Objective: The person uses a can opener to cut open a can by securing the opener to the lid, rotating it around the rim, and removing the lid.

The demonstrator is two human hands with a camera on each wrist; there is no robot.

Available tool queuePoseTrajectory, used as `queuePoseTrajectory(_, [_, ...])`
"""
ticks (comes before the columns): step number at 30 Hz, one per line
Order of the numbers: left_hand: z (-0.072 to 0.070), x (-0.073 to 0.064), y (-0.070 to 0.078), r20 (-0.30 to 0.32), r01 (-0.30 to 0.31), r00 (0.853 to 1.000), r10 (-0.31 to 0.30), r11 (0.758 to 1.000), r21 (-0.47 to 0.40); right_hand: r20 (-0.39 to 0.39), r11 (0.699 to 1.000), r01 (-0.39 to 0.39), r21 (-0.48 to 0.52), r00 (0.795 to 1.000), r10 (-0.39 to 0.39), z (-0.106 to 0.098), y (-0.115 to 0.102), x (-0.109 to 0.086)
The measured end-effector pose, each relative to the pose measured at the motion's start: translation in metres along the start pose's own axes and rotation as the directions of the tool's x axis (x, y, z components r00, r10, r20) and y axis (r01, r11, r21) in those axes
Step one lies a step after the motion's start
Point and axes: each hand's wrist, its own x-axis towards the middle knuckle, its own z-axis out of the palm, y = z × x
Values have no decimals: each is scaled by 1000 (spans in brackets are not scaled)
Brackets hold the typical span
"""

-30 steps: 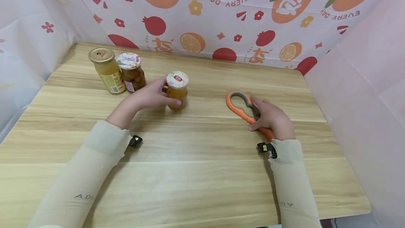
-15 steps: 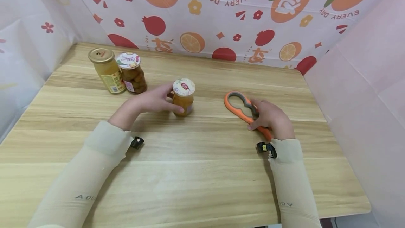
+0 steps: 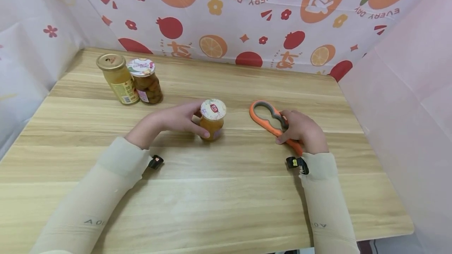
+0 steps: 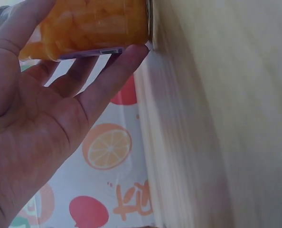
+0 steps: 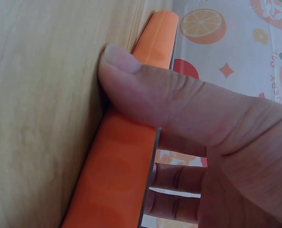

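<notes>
My left hand (image 3: 180,118) grips a small glass jar (image 3: 213,120) with a pale patterned lid, upright at the middle of the table. Orange fruit pieces fill the jar (image 4: 93,28) in the left wrist view, where the thumb and fingers wrap its sides. On the right, my right hand (image 3: 300,128) holds an orange and grey jar opener (image 3: 263,122) lying on the wood. In the right wrist view, the thumb presses along one side of the opener's orange handle (image 5: 117,166), with the fingers on the other side.
At the back left stand two more jars side by side: a tall yellow jar (image 3: 121,83) with a gold lid and a dark brown jar (image 3: 148,87) with a patterned lid. A fruit-printed curtain (image 3: 229,22) hangs behind the wooden table (image 3: 226,199).
The left hand has brought the orange fruit jar rightward and nearer to me. My right hand and the jar opener have stayed nearly in place.
</notes>
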Motion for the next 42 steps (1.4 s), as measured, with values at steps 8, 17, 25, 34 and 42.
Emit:
queuePoseTrajectory(8, [7, 0, 6, 44, -17, 999, 19, 999, -46, -8, 998, 37, 42, 999, -37, -2, -2, 3])
queuePoseTrajectory(17, [7, 1, 10, 62, -31, 998, 34, 999, -43, -90, 996, 89, -28, 992, -92, -6, -6, 2])
queuePoseTrajectory(25, [7, 2, 9, 75, -33, 997, 36, 998, -48, -174, 991, 122, -58, 976, -131, -2, -15, 0])
queuePoseTrajectory(34, [6, 2, 8, 86, -43, 995, 47, 998, -41, -323, 985, 169, -21, 932, -167, -4, -28, -3])
queuePoseTrajectory(42, [6, 1, 9, 86, -36, 995, 40, 998, -44, -483, 931, 331, 156, 847, -220, -12, -51, -22])
